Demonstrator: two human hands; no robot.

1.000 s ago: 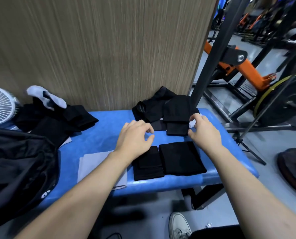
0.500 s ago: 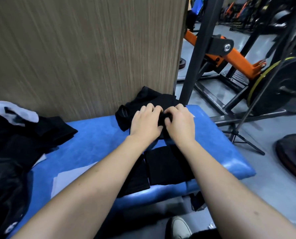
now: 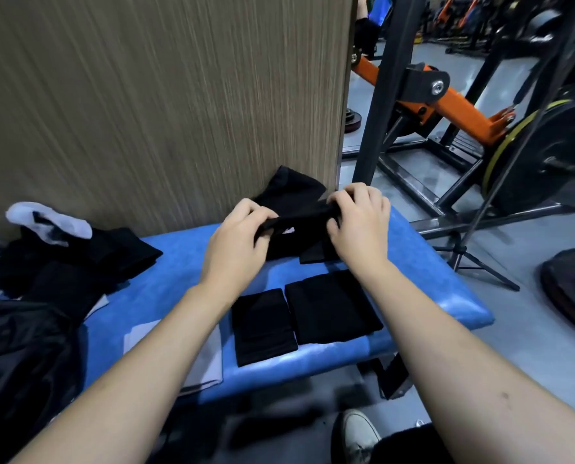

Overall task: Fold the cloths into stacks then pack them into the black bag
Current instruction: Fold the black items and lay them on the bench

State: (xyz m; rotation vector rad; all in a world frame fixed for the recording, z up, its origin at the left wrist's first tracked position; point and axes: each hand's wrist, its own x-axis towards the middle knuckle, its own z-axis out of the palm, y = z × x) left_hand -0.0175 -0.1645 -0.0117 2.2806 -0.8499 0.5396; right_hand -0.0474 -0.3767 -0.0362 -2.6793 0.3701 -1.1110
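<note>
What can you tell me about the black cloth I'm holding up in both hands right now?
The black cloth looks like soft, matte knit fabric, bunched into a narrow horizontal band. The left hand pinches its left end and the right hand grips its right end, with a small pale patch, perhaps a label, showing beneath the band. It is held at the far side of the blue bench, over other dark cloths.

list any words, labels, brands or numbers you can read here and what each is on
None can be read.
A small pale tag shows on the black cloth gripped by the left hand and right hand: too small and blurred to read.
The weight plate with its yellow rim shows no legible marking.
The black bag shows no print in view.
</note>
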